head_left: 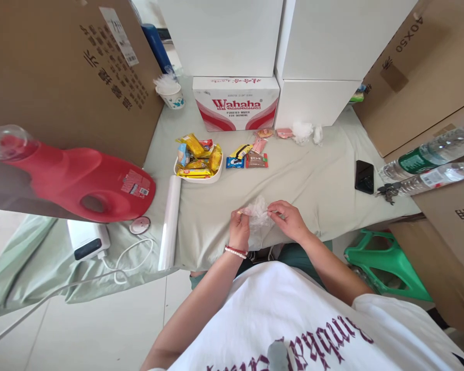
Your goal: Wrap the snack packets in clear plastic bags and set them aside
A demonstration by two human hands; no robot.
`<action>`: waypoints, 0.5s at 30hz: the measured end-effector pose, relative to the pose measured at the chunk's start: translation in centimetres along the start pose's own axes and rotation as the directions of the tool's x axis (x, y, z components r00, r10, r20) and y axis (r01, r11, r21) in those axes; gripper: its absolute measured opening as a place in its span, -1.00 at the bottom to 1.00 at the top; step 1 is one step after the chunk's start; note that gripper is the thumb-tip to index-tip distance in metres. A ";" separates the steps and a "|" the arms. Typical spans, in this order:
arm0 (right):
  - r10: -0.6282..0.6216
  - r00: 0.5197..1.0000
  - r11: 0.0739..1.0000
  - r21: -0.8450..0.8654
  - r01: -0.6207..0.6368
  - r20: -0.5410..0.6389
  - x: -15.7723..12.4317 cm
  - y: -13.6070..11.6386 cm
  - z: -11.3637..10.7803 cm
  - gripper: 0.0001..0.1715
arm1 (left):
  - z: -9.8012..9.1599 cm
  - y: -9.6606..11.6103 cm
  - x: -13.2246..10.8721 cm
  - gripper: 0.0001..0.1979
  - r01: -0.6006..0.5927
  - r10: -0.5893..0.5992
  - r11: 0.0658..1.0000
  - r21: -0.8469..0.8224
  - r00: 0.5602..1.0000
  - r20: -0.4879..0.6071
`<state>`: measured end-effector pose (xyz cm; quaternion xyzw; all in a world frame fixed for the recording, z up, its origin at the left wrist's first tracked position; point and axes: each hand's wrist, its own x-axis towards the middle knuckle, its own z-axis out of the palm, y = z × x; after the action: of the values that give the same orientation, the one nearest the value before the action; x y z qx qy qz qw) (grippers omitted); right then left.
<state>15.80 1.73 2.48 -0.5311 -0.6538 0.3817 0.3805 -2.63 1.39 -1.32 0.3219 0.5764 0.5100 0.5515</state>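
Observation:
Crumpled clear plastic wrap (258,212) is stretched between my hands at the table's front edge. My left hand (239,226), with a beaded bracelet at the wrist, pinches its left side. At its right side the fingertips of my right hand (287,219) are closed on the film. Whether anything lies inside the plastic I cannot make out. Beyond my hands are several wrapped snacks, among them a blue packet (235,163) and a brown packet (257,161). A white bowl (201,179) to their left holds several yellow-wrapped snacks (195,146).
A roll of plastic film (170,221) lies left, near a red jug (96,180) and a white power bank (88,239) with a cable. At the back stands a Wahaha carton (236,105), with wrapped bundles (302,132) to its right. A phone (364,176) and plastic bottles (429,154) lie right.

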 end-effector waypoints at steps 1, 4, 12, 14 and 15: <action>0.049 0.999 0.997 0.064 -0.048 -0.018 0.0 0.0 0.0 -0.74 | -0.2 0.0 0.2 -0.66 -0.046 0.048 0.998 0.032 0.998 -0.050; 0.240 0.971 0.919 0.325 -0.224 -0.010 0.0 0.0 -0.6 -0.64 | -0.7 0.7 0.5 -0.60 -0.099 0.100 0.995 0.020 0.992 -0.073; 0.485 0.873 0.673 0.662 -0.330 -0.057 -0.3 0.5 -3.6 -0.53 | -1.3 1.7 1.8 -0.57 -0.070 0.048 0.989 -0.127 0.985 -0.165; 0.433 0.895 0.718 0.640 -0.272 -0.106 -1.0 0.8 -4.1 -0.58 | -1.8 1.4 2.5 -0.59 -0.054 0.016 0.985 -0.166 0.976 -0.218; 0.384 0.916 0.766 0.594 -0.247 -0.115 -1.4 1.1 -4.5 -0.62 | -2.1 1.2 2.8 -0.60 -0.048 0.004 0.983 -0.179 0.972 -0.234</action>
<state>20.49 0.91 3.27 -0.5368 -0.3624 0.5534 0.5238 -5.38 3.87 -1.31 0.2152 0.5833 0.6023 0.5007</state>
